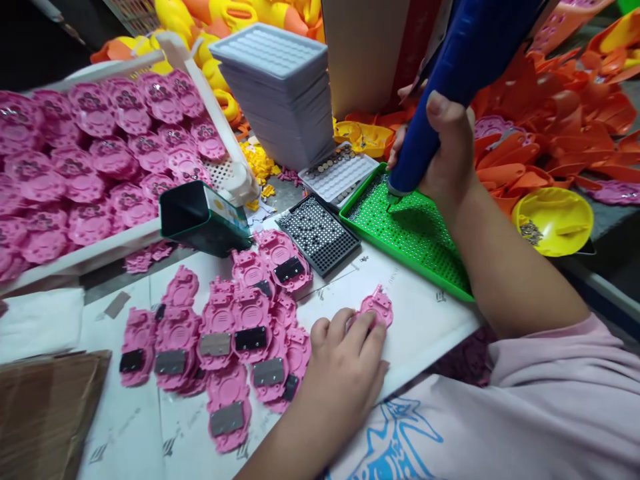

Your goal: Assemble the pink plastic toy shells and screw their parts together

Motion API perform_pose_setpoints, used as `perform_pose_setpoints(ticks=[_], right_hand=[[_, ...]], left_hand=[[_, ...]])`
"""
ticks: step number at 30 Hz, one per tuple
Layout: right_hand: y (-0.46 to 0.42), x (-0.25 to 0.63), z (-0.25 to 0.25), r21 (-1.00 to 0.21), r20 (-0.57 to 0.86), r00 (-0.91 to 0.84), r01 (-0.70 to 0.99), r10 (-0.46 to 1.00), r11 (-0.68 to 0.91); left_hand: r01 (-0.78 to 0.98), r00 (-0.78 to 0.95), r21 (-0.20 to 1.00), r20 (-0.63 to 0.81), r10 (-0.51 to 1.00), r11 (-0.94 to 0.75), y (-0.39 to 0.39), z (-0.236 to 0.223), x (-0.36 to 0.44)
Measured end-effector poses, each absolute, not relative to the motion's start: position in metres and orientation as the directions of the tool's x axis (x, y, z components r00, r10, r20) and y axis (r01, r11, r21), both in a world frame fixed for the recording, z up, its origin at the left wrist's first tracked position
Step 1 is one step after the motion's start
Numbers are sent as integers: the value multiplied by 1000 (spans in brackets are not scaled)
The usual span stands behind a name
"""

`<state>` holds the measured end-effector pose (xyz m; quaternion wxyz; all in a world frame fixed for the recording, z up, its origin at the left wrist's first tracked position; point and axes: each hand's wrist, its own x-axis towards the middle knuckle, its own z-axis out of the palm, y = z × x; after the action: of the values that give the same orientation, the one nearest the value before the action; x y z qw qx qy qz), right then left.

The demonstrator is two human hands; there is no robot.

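My right hand (pixel 447 150) is wrapped round a blue electric screwdriver (pixel 453 80), whose tip stands on the green screw tray (pixel 430 257) near its far end. My left hand (pixel 345 363) rests on the white board, its fingers curled over a single pink plastic part (pixel 381 305) and pressing it down. To the left of that hand lies a heap of pink parts (pixel 235 340) fitted with black or grey plates.
A black screw tray (pixel 319 233) and a white tray (pixel 340 175) lie beside the green one. A green box (pixel 200 217) lies on its side. A white crate of pink discs (pixel 95 167) fills the left. Grey stacked trays (pixel 280 87), orange parts (pixel 560 120) and a yellow bowl (pixel 553 220) stand behind.
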<state>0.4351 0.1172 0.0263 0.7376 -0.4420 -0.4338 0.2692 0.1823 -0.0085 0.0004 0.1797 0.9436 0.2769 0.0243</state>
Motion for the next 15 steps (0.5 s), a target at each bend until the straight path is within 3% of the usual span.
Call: perform_pose_setpoints(ticks=[7,15], right_hand=[[119,436,26,-909,380,469,27,797,417],[123,433,22,-811,511,530,37,676,584]], left_hand=[[482,871,335,-82,485,-810,-7,-3,174],[588,788,343,-37,615,-732,-5,-8,179]])
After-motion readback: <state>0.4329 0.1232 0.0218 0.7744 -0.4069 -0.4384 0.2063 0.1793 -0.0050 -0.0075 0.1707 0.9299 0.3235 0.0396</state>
